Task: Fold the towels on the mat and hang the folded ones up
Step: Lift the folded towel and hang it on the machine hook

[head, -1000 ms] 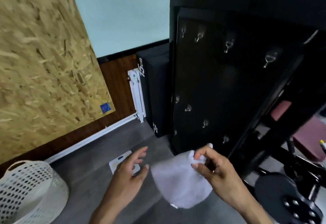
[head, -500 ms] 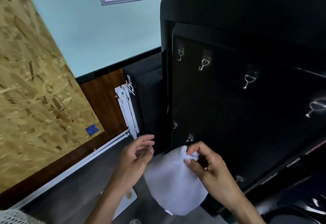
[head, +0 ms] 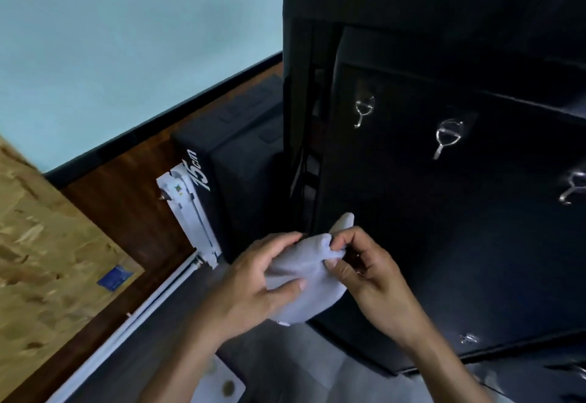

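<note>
Both hands are on the folded white towel [head: 306,279], held in the air just in front of the black hook board [head: 444,228]. The left hand [head: 253,285] grips its lower left side; the right hand [head: 369,272] pinches the top corner. Its long axis runs up-right, tip aimed toward the metal hooks [head: 448,137].

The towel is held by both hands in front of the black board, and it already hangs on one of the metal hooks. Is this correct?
Not quite. The head view shows the towel held by the left hand and right hand before the black board, but on no metal hook yet.
</note>
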